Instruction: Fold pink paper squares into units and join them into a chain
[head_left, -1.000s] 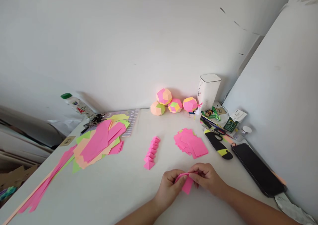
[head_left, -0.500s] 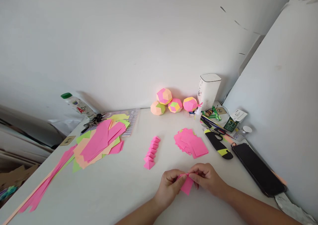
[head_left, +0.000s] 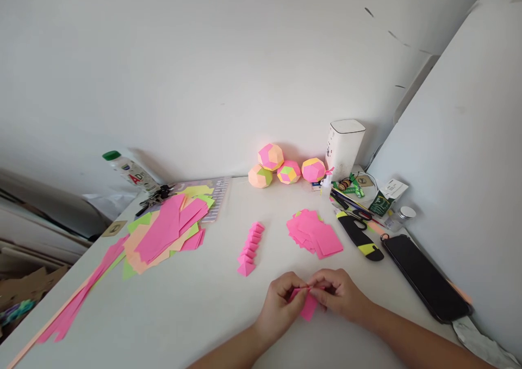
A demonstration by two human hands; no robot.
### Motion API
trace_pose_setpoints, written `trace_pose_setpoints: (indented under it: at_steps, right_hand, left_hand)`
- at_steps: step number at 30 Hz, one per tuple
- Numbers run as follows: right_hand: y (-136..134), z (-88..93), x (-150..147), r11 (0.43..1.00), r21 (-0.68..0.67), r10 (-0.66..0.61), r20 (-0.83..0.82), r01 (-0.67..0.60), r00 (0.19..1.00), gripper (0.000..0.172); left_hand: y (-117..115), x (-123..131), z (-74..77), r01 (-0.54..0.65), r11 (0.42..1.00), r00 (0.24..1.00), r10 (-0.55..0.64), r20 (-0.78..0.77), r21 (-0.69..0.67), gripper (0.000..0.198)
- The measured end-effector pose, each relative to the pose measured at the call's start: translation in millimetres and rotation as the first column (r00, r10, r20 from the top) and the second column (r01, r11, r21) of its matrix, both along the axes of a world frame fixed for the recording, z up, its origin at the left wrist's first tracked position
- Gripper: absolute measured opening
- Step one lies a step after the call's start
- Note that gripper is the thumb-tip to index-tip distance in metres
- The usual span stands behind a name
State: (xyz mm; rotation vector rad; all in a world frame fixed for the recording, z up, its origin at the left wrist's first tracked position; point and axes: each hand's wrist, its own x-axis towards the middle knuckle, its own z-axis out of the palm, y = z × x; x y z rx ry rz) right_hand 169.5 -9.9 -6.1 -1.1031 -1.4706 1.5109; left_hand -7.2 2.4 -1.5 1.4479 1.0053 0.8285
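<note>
Near the front of the table, a piece of pink paper [head_left: 310, 307] is pinched between my two hands. My left hand [head_left: 284, 302] grips its upper left part, thumb in front and fingers behind. From the other side my right hand [head_left: 336, 293] closes on its upper right part, and the thumbs almost meet. The paper's lower part hangs below the fingers; its upper edge is partly hidden. Just beyond lies a loose stack of pink paper squares [head_left: 316, 233]. A row of folded pink paper pieces [head_left: 250, 249] stands to the left of it.
Paper balls [head_left: 271, 157] rest by the wall, beside a white container [head_left: 345, 149]. Pink strips and coloured sheets [head_left: 163, 233] spread over the left side, near a tilted bottle [head_left: 130, 170]. At right lie a black-and-yellow cutter-like tool [head_left: 359, 236], a phone [head_left: 426, 276] and a jar [head_left: 402, 217].
My left hand's fingers have risen slightly and its thumb has drawn in toward the right thumb at the paper's upper edge. The whole view has shifted a little.
</note>
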Motion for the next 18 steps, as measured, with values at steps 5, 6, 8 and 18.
trace_pose_setpoints:
  at_steps: [5,6,8,18]
  right_hand:
    - [-1.0,0.4,-1.5,1.000,0.024,0.016,0.035,-0.017,0.999,0.025]
    - [-1.1,0.5,-1.5,0.999,0.028,0.015,0.041,-0.016,0.999,0.026]
    - [-1.2,0.2,-1.1,1.000,0.026,0.003,0.048,-0.004,0.999,0.026]
    - [1.6,-6.4,2.1,0.994,-0.089,-0.068,-0.051,0.063,0.996,0.028]
  left_hand:
    - [0.6,2.0,0.5,-0.016,1.000,0.997,0.015,-0.074,-0.018,0.012]
    - [0.5,2.2,0.9,-0.019,0.999,0.997,0.017,-0.073,-0.026,0.011]
    - [0.1,2.3,1.6,-0.029,0.998,0.998,0.026,-0.051,-0.052,0.011]
    - [2.0,-0.8,0.0,-0.064,0.967,0.977,0.111,0.184,-0.246,0.024]
